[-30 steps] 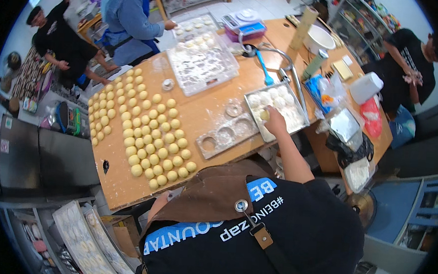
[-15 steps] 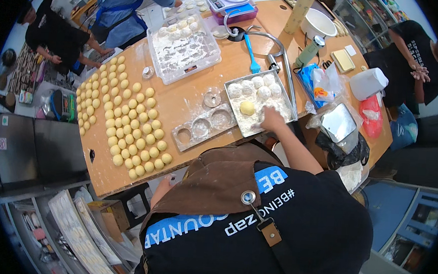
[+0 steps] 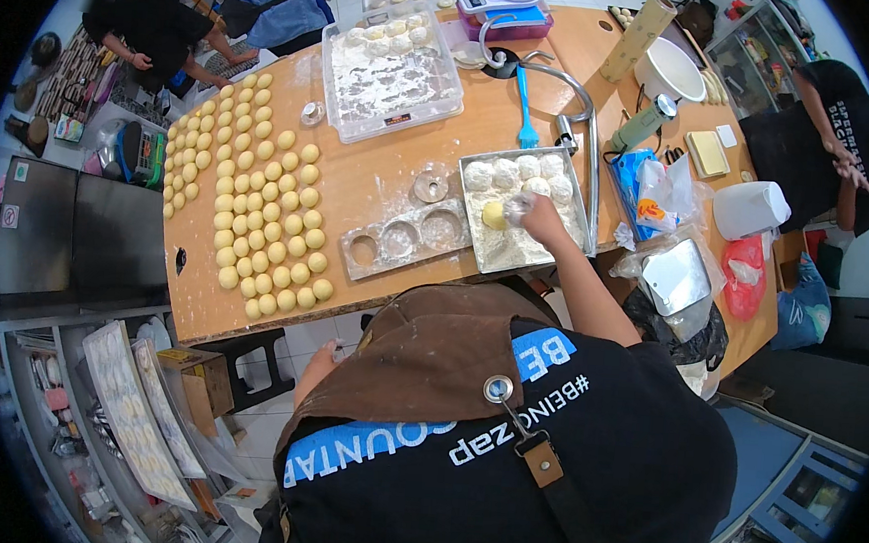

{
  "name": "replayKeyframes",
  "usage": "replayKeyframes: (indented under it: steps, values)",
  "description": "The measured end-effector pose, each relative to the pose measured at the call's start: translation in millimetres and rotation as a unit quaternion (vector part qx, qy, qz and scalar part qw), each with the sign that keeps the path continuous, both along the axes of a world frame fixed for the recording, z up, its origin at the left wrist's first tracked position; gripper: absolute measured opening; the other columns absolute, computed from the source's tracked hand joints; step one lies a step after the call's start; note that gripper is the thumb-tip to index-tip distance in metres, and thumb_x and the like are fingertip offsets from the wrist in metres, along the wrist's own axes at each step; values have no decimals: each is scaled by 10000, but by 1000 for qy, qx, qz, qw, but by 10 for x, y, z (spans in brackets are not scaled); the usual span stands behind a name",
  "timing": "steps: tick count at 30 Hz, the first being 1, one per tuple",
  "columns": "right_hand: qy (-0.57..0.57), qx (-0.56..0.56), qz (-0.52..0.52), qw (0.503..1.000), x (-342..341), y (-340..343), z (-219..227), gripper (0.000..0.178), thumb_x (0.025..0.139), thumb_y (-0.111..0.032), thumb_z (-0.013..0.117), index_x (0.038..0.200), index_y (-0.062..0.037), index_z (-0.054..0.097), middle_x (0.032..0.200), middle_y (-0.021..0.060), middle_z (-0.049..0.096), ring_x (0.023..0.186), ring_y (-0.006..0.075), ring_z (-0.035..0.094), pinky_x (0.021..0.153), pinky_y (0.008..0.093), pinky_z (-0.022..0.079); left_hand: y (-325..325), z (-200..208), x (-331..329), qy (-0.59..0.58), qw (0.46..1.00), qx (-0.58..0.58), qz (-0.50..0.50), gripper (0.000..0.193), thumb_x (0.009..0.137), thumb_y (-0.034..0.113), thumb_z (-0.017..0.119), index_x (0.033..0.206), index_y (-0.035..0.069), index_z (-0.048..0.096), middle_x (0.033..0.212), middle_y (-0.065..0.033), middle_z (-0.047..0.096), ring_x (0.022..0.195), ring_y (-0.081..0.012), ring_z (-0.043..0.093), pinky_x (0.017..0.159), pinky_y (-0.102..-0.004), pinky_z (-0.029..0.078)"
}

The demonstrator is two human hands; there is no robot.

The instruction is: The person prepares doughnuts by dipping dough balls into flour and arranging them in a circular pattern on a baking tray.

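My right hand (image 3: 534, 216), its fingers floured, reaches into a square metal tray (image 3: 465, 236) of white flour. Its fingertips close against the side of a yellow dough ball (image 3: 494, 215) and cover part of it. Behind them, several flour-coated dough balls (image 3: 505, 172) sit along the tray's far side. Down by the brown apron (image 3: 400, 344), below the table edge, hangs my left hand (image 3: 319, 366); its fingers are mostly hidden. Left of the tray lies a floured mould with round holes (image 3: 400, 238), with a round disc (image 3: 430, 187) behind it.
Rows of yellow dough balls (image 3: 271, 232) cover the table's left. A clear plastic box (image 3: 395, 100) with floured balls stands farther back, near a blue brush (image 3: 528, 108) and curved metal tubing (image 3: 590, 132). Bags and a white jug (image 3: 750, 208) crowd the right. Other people stand around the table.
My right hand has moved left and away from me across the flour, from beside the yellow dough ball onto it. The whole view has shifted slightly.
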State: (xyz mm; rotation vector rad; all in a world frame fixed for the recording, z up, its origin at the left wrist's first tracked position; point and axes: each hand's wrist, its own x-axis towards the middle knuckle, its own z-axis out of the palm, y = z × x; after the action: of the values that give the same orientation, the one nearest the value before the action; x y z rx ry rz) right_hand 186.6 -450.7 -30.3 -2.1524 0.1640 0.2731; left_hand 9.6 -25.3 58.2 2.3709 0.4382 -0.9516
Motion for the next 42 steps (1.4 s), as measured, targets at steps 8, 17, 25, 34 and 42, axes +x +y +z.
replayKeyframes:
  steps: [8, 17, 25, 34, 42]
  values:
    - [-23, -54, 85, 995, 174, 108, 119, 315, 757, -73, 665, 1067, -25, 642, 989, 157, 661, 922, 251, 623, 838, 327, 466, 79, -239, 36, -72, 994, -46, -63, 473, 813, 264, 645, 1189, 1, 529, 1182, -230, 555, 1113, -364, 529, 931, -387, 423]
    - [-53, -166, 160, 972, -19, 382, -286, 430, 757, -12, 593, 1184, -52, 556, 1208, 222, 537, 1129, 333, 519, 929, 407, 444, -48, -101, 79, -45, 996, -28, -66, 482, 812, 281, 643, 1197, 14, 529, 1203, -223, 541, 1131, -362, 513, 950, -385, 412]
    - [81, -298, 288, 906, 139, 267, 99, 565, 685, 29, 565, 1233, -73, 473, 1219, 219, 469, 1115, 366, 499, 943, 409, 431, -14, -200, -12, -47, 997, -22, -58, 503, 798, 293, 650, 1196, 11, 529, 1201, -218, 545, 1143, -356, 506, 962, -383, 404]
    - [7, -344, 283, 895, 319, 195, 99, 562, 714, 56, 552, 1245, -117, 488, 1202, 168, 485, 1134, 321, 501, 898, 411, 472, -196, 161, 24, -42, 999, -21, -25, 506, 797, 298, 645, 1192, 4, 532, 1198, -221, 548, 1144, -351, 509, 961, -378, 404]
    - [-18, -344, 253, 904, 358, 150, 38, 544, 733, 62, 548, 1239, -132, 499, 1184, 149, 503, 1123, 312, 512, 878, 412, 486, -137, 155, -19, -39, 999, -26, -23, 495, 793, 279, 640, 1190, 3, 533, 1192, -217, 552, 1134, -348, 518, 953, -375, 410]
